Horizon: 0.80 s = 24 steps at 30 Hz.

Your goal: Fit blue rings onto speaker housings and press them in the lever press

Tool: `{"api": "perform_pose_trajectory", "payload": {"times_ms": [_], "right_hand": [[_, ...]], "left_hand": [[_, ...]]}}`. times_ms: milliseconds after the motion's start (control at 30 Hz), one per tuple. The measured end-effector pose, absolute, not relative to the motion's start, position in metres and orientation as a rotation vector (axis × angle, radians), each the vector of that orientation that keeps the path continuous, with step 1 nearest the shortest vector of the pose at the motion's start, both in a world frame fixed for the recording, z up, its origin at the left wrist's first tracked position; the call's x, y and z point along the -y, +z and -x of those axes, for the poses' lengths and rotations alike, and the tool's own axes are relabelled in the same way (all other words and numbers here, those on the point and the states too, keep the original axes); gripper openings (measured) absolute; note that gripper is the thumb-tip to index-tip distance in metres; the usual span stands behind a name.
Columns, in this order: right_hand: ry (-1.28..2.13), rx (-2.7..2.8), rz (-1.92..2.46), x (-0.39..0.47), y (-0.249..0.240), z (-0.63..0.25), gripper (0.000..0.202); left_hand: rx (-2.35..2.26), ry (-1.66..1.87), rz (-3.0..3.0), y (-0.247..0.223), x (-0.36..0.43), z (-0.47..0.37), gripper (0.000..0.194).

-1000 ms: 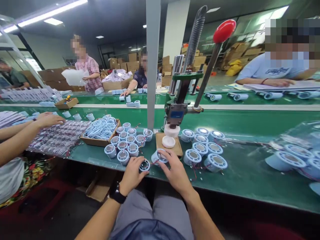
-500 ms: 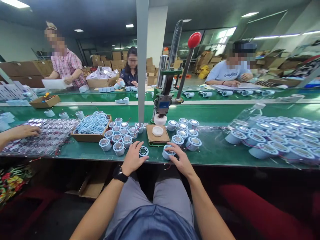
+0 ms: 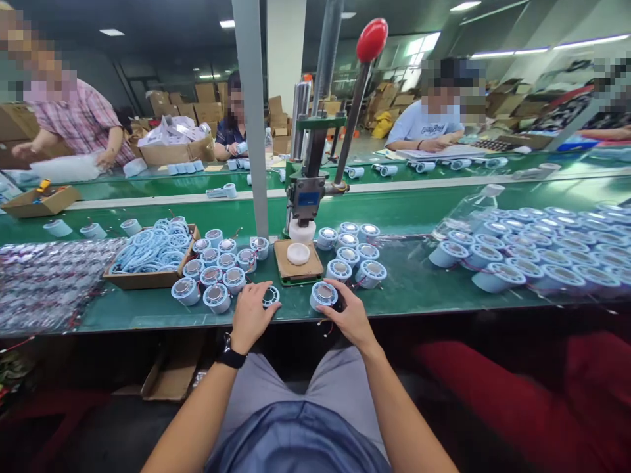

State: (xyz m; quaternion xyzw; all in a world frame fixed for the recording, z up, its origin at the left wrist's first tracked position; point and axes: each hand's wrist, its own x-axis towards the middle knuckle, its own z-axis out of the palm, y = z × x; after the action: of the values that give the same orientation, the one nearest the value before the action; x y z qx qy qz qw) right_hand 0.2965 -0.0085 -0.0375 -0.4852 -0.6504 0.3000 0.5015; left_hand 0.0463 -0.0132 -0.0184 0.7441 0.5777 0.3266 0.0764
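My left hand (image 3: 253, 314) has its thumb and fingers curved around a light-blue slotted ring piece (image 3: 271, 297) at the table's front edge. Much of that piece's left side is hidden by the hand. In my right hand (image 3: 351, 316) is a light-blue round housing (image 3: 324, 294) with a silver disc in its top, gripped from the right between thumb and fingers. Thin wires hang below it. Behind both hands stands a hand press (image 3: 308, 197) with a red-knobbed lever (image 3: 372, 41). A white round block (image 3: 298, 253) lies on its base plate (image 3: 286, 272).
Housings (image 3: 215, 297) cluster at left, others (image 3: 371, 273) right of the press, and many (image 3: 497, 277) farther right by a clear bottle (image 3: 463, 210). A cardboard box (image 3: 148, 281) holds light-blue rings. Wrapped parts (image 3: 54, 282) cover the left. Several people work across the table.
The view has shifted right and closer. My right fingers have moved from over the housing to its right side. A co-worker's hand at far left has left the view.
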Motion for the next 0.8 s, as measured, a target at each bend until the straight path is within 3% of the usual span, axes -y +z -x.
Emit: {"api": "perform_pose_trajectory", "payload": {"times_ms": [333,600,800], "right_hand": [[0.649,1.659,1.154,0.019,-0.035,-0.244,0.060],[0.476,1.699,1.050,0.015,-0.049,-0.210,0.059],[0.283,1.678,1.051,0.017,-0.045,-0.207,0.055]], "left_hand": [[-1.442,1.319,-1.827,-0.008,0.036,-0.037,0.056],[-1.437,0.993,-2.127,0.028,0.028,-0.063,0.070],[-1.536,0.970,-2.129,0.029,0.026,-0.073,0.069]]}}
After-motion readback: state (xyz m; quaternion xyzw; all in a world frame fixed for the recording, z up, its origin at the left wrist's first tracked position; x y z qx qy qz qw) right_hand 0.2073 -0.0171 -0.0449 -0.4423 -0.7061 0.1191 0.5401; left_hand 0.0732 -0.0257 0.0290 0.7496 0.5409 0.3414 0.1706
